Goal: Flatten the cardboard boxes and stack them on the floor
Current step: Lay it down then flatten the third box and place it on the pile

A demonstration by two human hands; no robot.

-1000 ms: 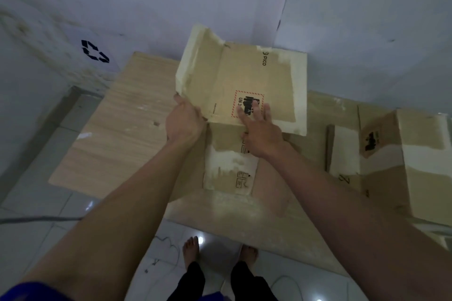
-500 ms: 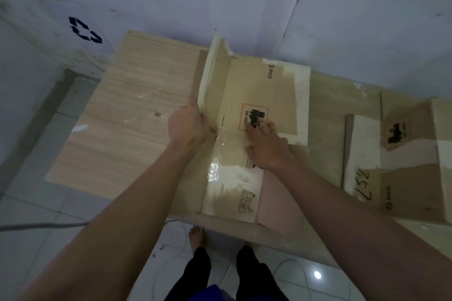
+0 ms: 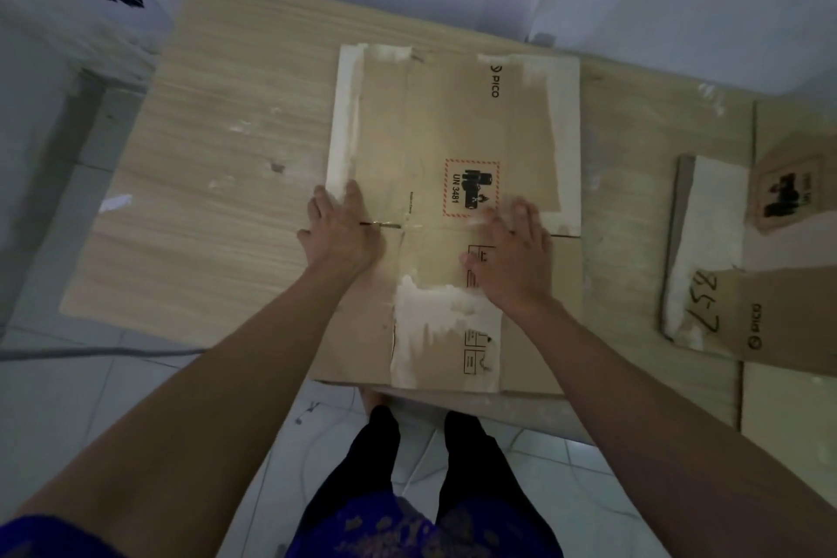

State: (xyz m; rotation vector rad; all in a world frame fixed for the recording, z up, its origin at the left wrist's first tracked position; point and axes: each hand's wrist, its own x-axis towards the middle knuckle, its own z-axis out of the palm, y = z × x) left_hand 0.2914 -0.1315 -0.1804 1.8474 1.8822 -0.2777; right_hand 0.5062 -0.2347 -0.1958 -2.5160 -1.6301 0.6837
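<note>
Flap now flat; hands (image 3: 430, 240) press box (image 3: 453, 127).

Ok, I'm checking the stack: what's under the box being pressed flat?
The flattened box lies on a wood-grain board, pressed by the left hand and right hand. Whatever lies directly beneath it is covered.

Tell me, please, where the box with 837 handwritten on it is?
In the head view, the handwritten box lies at the right on the wooden board, right of the flattened box under both hands.
</note>
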